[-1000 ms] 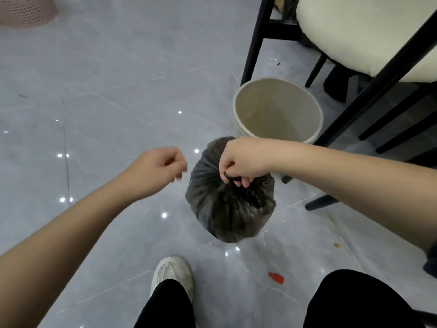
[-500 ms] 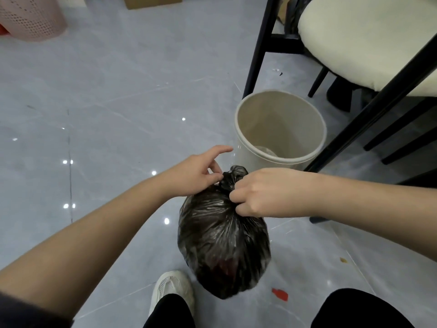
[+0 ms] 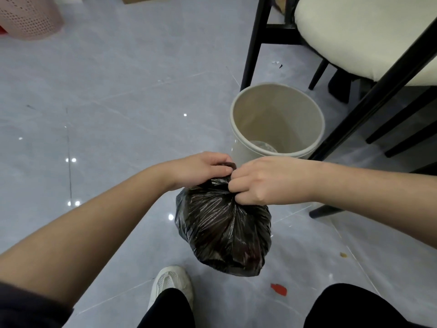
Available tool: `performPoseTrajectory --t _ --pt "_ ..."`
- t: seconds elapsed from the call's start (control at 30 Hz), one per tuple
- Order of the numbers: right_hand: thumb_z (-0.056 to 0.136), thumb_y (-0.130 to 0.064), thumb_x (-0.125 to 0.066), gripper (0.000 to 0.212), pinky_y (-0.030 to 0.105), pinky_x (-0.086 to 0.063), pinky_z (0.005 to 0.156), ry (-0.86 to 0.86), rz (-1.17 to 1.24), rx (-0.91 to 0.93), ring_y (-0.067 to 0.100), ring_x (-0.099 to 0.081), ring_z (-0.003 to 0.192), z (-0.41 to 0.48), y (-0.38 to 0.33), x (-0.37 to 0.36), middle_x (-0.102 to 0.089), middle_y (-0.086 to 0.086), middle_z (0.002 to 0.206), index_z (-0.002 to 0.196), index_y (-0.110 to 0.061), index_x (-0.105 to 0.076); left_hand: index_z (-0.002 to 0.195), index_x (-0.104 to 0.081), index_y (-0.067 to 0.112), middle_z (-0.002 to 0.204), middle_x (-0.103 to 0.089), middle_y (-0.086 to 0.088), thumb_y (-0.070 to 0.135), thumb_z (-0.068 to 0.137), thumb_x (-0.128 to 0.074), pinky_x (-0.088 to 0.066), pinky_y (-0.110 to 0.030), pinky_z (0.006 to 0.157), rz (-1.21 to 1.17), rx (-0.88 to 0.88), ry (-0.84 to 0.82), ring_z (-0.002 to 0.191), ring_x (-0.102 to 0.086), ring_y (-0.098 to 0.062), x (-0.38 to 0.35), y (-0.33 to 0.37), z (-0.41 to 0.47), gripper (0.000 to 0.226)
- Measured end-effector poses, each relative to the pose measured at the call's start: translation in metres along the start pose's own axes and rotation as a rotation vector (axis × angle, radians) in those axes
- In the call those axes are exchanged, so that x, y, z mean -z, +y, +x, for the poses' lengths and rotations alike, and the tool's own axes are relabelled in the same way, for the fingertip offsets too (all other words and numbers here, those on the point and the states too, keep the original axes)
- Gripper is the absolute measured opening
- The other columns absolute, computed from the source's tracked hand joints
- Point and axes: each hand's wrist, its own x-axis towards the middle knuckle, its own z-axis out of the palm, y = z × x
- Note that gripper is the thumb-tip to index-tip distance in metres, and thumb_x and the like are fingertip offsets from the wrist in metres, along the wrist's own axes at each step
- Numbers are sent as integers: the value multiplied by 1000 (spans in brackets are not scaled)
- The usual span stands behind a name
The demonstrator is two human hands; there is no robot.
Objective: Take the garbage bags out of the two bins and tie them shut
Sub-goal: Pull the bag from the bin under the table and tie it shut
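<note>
Far left, top corner: pink perforated bin (image 3: 28, 18) at the frame edge, well apart from the work. Wide bare grey tiled floor (image 3: 118, 91) lies between it and the hands.

Left hand (image 3: 201, 170): forearm enters from lower left, palm down, fingers curled over the gathered neck of the black garbage bag (image 3: 224, 230); grip closed on the neck. White shoe (image 3: 171, 284) below, just left of the bag's bottom.

Bag hangs between both hands, clear of the floor, long axis roughly vertical, neck up, rounded bottom down.

Right hand (image 3: 257, 183): forearm enters from the right, roughly level, fingers pinched tight on the same neck, knuckles touching the left hand.

Behind the hands: beige bin (image 3: 276, 119), upright, mouth open, no bag in it. Black chair legs (image 3: 253, 41) stand close behind and right of it, with the cream cushion (image 3: 354, 31) above. Small red scrap (image 3: 279, 289) on the floor at lower right.
</note>
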Motion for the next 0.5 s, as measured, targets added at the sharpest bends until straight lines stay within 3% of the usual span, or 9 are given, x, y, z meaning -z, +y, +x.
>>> performPoseTrajectory --t 0.1,0.2,0.27,0.37,0.4,0.5 --pt "73 5 -64 19 41 -52 57 4 -10 -1 24 -52 75 0 0 2 -52 4 76 70 -11 -53 99 -56 17 76 -53 -11 -1 95 -43 -41 -27 62 -43 -46 121 67 -48 -18 -1 -4 3 23" --pt "73 3 -63 16 41 -52 57 1 -3 -18 25 -52 74 -4 1 3 -52 5 77 72 -10 -53 89 -62 12 78 -62 6 -13 87 -37 -41 -17 75 173 -109 155 72 -56 1 -1 -4 -3 36" --pt "75 2 -63 15 41 -52 59 -3 -7 -28 24 -52 76 -5 0 5 -52 4 78 74 -10 -54 80 -65 14 80 -62 14 0 84 -38 -39 -13 76 279 -123 147 76 -55 8 -2 1 -11 31" --pt "76 1 -64 14 41 -52 60 -6 3 -32 25 -53 77 -4 0 5 -54 4 79 75 -10 -56 71 -55 47 77 -54 18 40 82 -42 -34 -7 72 427 -167 94 79 -52 9 -2 4 -22 19" --pt "77 2 -64 14 42 -52 60 -4 8 -34 25 -54 76 -4 0 6 -55 5 79 75 -10 -56 71 -52 53 77 -53 22 44 84 -47 -33 -6 71 457 -187 79 80 -52 11 -2 4 -24 16" --pt "77 2 -63 13 42 -52 61 -16 18 -50 26 -55 77 -3 1 9 -56 6 81 78 -9 -57 74 -48 50 75 -55 33 22 93 -55 -34 -4 69 484 -222 95 78 -51 15 -2 0 -25 34"
